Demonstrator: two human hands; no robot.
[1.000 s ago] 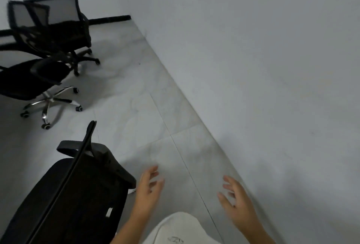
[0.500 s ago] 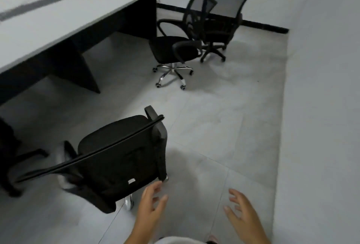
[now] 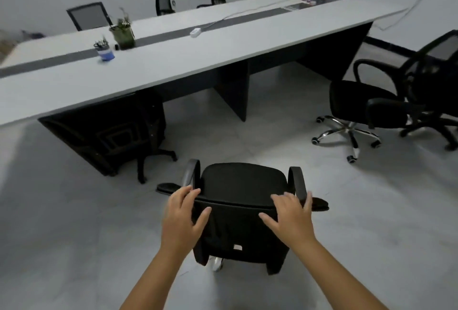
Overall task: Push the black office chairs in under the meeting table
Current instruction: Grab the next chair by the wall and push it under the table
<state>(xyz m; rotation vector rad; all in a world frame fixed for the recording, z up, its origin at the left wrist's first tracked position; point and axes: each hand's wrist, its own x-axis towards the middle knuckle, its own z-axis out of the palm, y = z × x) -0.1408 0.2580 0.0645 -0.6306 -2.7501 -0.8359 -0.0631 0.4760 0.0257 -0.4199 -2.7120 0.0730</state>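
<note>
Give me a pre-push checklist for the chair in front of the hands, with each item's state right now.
1. Left hand on the chair backrest top: ok, fingers over the left end of the edge.
2. Right hand on the backrest: cannot tell, fingers spread at the top edge, contact unclear.
3. Chair faces the meeting table: ok, seat points toward it.
4. Floor between chair and table free: ok, bare tiles ahead.
5. Open bay under the table: ok, a gap lies right of the tucked chair, beside the table's middle leg panel.
6. Spare chairs out of the path: ok, they stand off to the right.
</note>
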